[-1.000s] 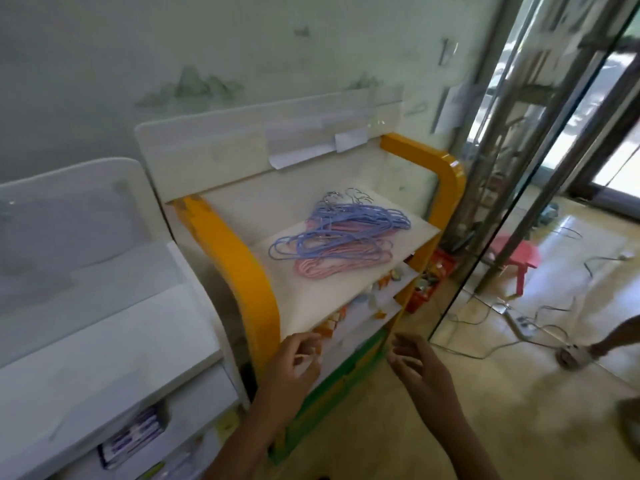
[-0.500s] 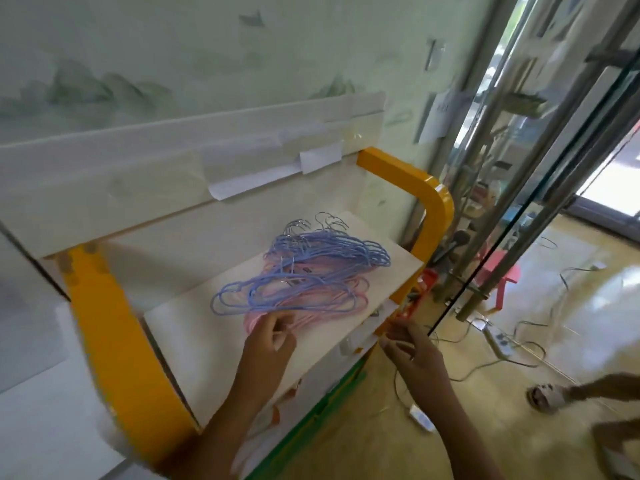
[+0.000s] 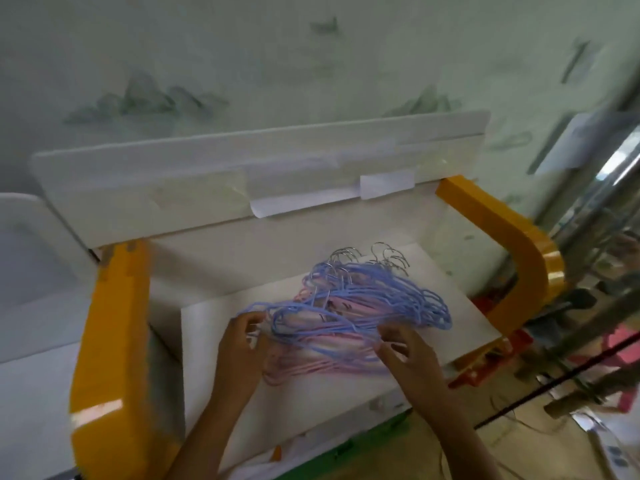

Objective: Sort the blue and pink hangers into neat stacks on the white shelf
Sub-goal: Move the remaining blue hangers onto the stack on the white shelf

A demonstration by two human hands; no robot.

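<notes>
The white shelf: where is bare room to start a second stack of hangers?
Bare white shelf lies between the yellow left side panel and the left hand. Another patch runs behind the tangled blue hangers and pink hangers. The middle, where the right hand reaches, is crowded.

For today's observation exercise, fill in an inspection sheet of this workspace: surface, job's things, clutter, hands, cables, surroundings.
Surface: white shelf between orange side rails.
Job's things: blue hangers tangled on top of pink hangers in one mixed pile, metal hooks pointing to the back.
Clutter: paper slips taped to the back panel.
Hands: left hand pinches a blue hanger's end; right hand has its fingers at the pile's edge, grip unclear.
Cables: thin wires on the floor, lower right.
Surroundings: pale painted wall; metal poles at right.
</notes>
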